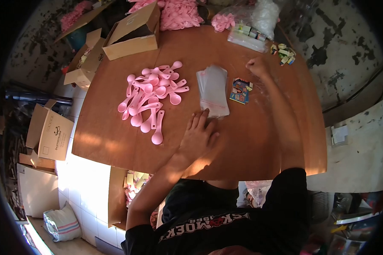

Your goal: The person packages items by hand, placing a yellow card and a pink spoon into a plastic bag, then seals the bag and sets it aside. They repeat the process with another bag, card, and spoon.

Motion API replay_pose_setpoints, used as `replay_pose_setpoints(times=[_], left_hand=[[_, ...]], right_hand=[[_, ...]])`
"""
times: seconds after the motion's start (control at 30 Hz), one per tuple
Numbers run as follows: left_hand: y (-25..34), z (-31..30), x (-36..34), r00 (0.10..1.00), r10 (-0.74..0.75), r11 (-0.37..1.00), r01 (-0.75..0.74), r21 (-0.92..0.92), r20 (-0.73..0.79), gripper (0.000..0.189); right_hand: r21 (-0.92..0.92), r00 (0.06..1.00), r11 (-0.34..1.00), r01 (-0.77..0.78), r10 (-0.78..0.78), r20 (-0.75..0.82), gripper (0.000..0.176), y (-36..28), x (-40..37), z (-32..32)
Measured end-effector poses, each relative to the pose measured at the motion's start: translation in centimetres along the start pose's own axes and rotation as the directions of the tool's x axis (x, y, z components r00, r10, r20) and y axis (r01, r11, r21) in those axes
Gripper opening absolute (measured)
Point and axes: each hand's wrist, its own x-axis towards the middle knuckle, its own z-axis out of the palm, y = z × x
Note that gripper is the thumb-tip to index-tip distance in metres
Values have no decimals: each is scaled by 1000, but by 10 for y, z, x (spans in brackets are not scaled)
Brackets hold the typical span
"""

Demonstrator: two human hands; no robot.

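Observation:
My left hand [198, 134] rests on the brown table with its fingers spread, fingertips at the near edge of a stack of clear plastic bags [212, 91]. Curled closed, my right hand [258, 68] is farther out, beyond a small pile of printed cards [240, 91]. Whatever is inside its fingers, if anything, is hidden. A small pale piece [249, 86] lies at the cards' right side. To the left of the bags spreads a loose heap of pink plastic measuring spoons [151, 95].
Small yellow-green boxes [286, 54] lie at the table's far right, near a clear bag of boxes [247, 39]. An open cardboard box [132, 44] stands at the far left edge. Behind are bags of pink pieces [181, 15]. Another carton [55, 134] stands left of the table.

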Motion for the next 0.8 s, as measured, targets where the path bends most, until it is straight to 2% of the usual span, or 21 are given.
replay_pose_setpoints(times=[0.13,0.23,0.33,0.4,0.53,0.6,0.63,0.7,0.73,0.8], left_hand=[[-1,0,0,1000,-7,1000,7,7,4,42],[-1,0,0,1000,-2,1000,2,19,12,42],[-1,1,1,1000,-5,1000,5,9,14,41],[-1,-1,1,1000,-11,1000,11,0,21,40],[1,-2,1,1000,-11,1000,11,-4,18,39],[1,-2,2,1000,-9,1000,9,-17,5,39],[2,-3,3,1000,-9,1000,9,-18,4,39],[1,-4,2,1000,-9,1000,9,-8,18,38],[1,-4,1,1000,-11,1000,11,-7,18,38],[-1,-4,2,999,29,998,-28,-47,22,35]], right_hand=[[58,998,997,56,-58,37,14,17,14,23],[24,999,1000,8,-7,-50,16,7,9,16],[-40,995,994,99,-99,-10,18,5,13,3],[72,995,993,97,-95,-42,18,3,22,-4],[84,995,992,94,-93,-19,15,-10,24,-4],[171,972,959,226,-233,22,19,-27,19,7],[169,972,959,226,-233,23,19,-40,12,10],[-3,956,969,246,-242,167,28,-70,-5,16],[-2,955,969,248,-244,168,28,-85,-14,18],[-214,963,947,239,-204,175,33,-114,-28,21]])
